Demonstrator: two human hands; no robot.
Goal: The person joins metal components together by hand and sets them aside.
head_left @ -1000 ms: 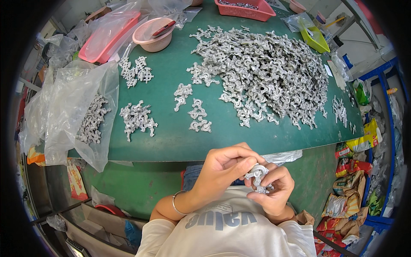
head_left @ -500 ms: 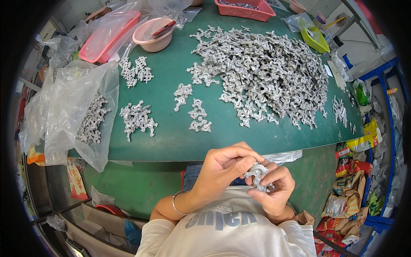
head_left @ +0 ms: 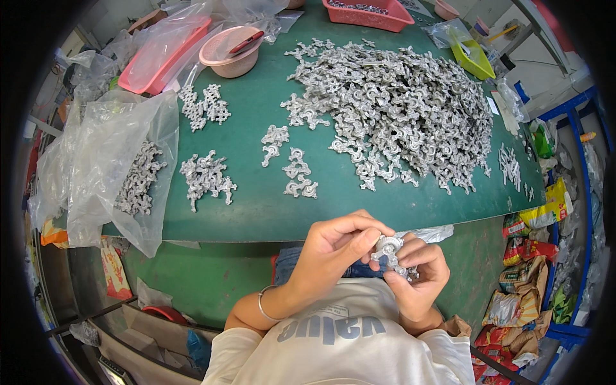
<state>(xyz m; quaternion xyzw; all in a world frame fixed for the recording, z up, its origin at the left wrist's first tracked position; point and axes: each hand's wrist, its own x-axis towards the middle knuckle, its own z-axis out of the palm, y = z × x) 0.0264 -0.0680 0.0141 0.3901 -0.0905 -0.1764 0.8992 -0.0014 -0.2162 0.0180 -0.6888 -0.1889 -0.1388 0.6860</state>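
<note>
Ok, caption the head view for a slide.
Left hand and right hand hold grey metal parts before a green table bearing a heap of similar pieces.

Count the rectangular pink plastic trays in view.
2. One rectangular pink plastic tray is at the upper left, partly covered by clear plastic film; another, at top centre, holds small silvery rings. More may be hidden.

The held metal pieces [head_left: 389, 248] are silver-grey, the tabletop [head_left: 256, 215] green.
</note>
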